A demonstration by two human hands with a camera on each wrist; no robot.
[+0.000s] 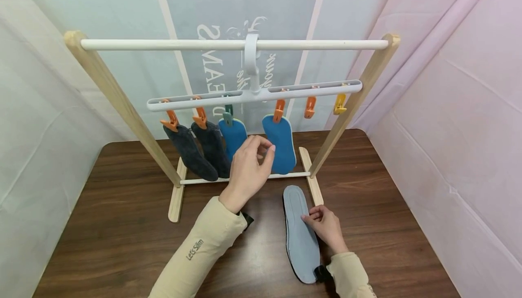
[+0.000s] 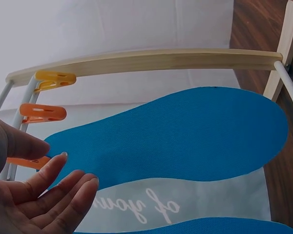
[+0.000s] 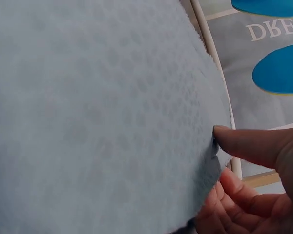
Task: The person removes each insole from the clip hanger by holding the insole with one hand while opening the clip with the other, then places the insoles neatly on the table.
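My right hand [image 1: 324, 228] pinches the edge of a grey insole [image 1: 299, 239], thumb on its face and fingers behind. In the right wrist view the insole [image 3: 112, 117] fills most of the picture, its surface dotted. My left hand [image 1: 248, 169] is raised in front of the hanger, fingers loosely bent and holding nothing. Beside it hangs a blue insole [image 1: 281, 146] from an orange clip [image 1: 279, 111]. In the left wrist view the thumb and fingertips are near this insole's [image 2: 176, 136] clipped end; whether they touch is unclear. Another blue insole [image 1: 233, 134] hangs from a green clip [image 1: 228, 116], partly behind the hand.
A white clip hanger [image 1: 254, 94] hooks over the white rod [image 1: 171, 44] of a wooden stand [image 1: 122, 103]. Two dark fuzzy pieces [image 1: 189, 153] hang at its left. An orange clip [image 1: 310, 108] and a yellow clip [image 1: 340, 104] at the right hold nothing. The stand's feet rest on a brown table [image 1: 122, 225].
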